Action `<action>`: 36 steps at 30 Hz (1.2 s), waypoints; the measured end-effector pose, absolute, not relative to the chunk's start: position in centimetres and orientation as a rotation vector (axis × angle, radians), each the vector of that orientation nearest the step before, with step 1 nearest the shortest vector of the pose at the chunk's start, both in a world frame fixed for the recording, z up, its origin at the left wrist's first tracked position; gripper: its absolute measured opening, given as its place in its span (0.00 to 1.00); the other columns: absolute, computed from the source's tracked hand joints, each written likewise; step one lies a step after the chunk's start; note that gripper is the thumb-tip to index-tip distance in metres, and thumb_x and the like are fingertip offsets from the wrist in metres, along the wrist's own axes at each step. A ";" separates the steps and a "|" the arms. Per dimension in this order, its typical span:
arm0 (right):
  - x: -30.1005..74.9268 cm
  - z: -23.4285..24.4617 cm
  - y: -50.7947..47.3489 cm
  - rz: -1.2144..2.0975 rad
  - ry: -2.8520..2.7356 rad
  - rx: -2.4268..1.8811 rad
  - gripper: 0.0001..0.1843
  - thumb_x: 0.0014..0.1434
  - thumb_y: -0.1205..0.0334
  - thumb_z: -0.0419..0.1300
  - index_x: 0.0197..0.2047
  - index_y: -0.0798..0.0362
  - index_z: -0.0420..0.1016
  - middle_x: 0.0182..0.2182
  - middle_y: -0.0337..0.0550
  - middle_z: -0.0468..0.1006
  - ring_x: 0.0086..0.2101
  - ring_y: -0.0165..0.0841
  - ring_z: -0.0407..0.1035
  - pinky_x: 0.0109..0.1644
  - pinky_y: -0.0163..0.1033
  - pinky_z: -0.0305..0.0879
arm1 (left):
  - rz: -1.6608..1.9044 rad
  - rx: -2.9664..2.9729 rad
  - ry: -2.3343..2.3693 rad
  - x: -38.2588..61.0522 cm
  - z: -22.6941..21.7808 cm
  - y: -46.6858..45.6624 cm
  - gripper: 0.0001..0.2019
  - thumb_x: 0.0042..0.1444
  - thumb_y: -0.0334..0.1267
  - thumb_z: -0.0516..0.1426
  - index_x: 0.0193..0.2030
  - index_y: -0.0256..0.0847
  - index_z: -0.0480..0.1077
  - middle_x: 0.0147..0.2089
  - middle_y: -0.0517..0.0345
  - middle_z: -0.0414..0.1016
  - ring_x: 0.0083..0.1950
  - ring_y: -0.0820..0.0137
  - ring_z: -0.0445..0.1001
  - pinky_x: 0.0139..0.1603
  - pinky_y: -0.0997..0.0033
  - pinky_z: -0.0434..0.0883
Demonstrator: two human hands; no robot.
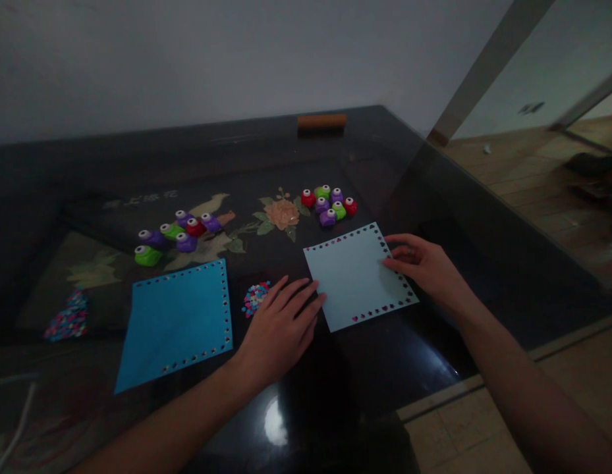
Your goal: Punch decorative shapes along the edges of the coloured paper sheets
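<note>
A pale blue paper square [358, 276] with punched holes along its edges lies on the dark glossy table [335, 395]. My right hand [427, 266] rests on its right edge, fingers spread and flat on the sheet. My left hand [280, 326] lies flat on the table, fingers stretched out, fingertips touching the sheet's left edge. A small heap of coloured paper bits [256, 297] sits just left of those fingers. A brighter blue punched sheet [180, 322] lies further left.
Two clusters of small craft punches stand behind: one [174, 234] at mid left, one [329, 202] behind the pale sheet. Another pile of paper bits [68, 319] is at far left. An orange bar [321, 120] lies at the table's back edge. Tiled floor lies to the right.
</note>
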State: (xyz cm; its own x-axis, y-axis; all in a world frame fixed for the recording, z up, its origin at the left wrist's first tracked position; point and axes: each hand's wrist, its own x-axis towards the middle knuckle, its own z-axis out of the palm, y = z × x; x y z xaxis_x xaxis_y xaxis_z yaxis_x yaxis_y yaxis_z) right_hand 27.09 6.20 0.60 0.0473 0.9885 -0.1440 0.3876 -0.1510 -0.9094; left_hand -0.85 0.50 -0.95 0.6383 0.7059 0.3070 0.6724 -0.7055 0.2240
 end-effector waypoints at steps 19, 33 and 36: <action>27.6 0.1 6.5 0.819 -1.645 -1.621 0.23 0.46 0.58 0.65 0.47 0.53 0.73 0.32 0.42 0.72 0.27 0.32 0.65 0.32 0.41 0.65 | 0.558 2.763 1.169 -0.8 -0.8 0.5 0.18 0.61 0.31 0.50 0.56 0.39 0.68 0.60 0.50 0.70 0.60 0.58 0.66 0.63 0.46 0.61; 27.7 0.1 6.5 0.724 -1.689 -1.689 0.20 0.47 0.62 0.63 0.46 0.54 0.73 0.32 0.42 0.73 0.29 0.34 0.68 0.36 0.43 0.67 | 0.632 2.732 1.143 -0.8 -0.9 0.5 0.09 0.60 0.31 0.51 0.43 0.37 0.71 0.55 0.48 0.73 0.56 0.60 0.70 0.62 0.50 0.64; 27.6 0.2 6.4 0.732 -1.680 -1.689 0.20 0.47 0.63 0.63 0.45 0.54 0.74 0.32 0.42 0.73 0.30 0.34 0.68 0.36 0.43 0.67 | 0.633 2.739 1.136 -0.8 -0.8 0.5 0.10 0.60 0.30 0.51 0.45 0.38 0.71 0.54 0.48 0.73 0.56 0.60 0.70 0.62 0.49 0.64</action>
